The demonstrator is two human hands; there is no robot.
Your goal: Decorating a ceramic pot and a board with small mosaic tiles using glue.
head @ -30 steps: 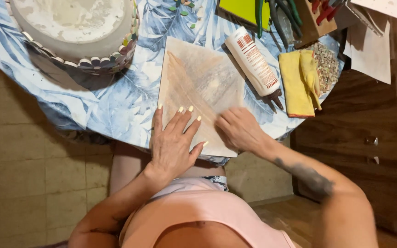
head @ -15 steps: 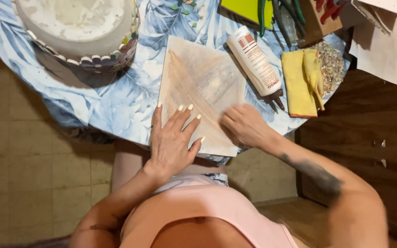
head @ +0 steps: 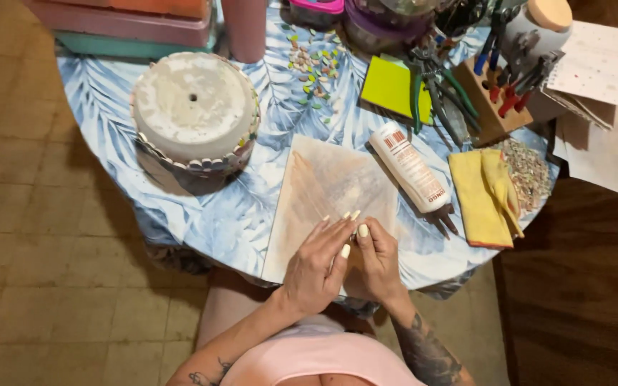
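Observation:
A pale, worn square board (head: 323, 186) lies on the round table, one corner over the near edge. Both my hands rest on its near part, touching each other. My left hand (head: 316, 264) lies with its fingers stretched along the board, nails pointing away from me. My right hand (head: 380, 259) is curled beside it, thumb against the left fingertips. Whether anything small sits between the fingers is hidden.
An upturned grey pot (head: 194, 111) edged with mosaic stands at the left. A white glue bottle (head: 409, 168), a yellow cloth (head: 484, 196), a pile of small chips (head: 531, 168), green pad (head: 388, 86), pliers in a wooden block (head: 491, 93), loose tiles (head: 312, 64) and papers (head: 602, 107) surround the board.
My right hand has moved left and curled up against my left hand near the board's close edge. My view has tilted up, showing more of the table's far side.

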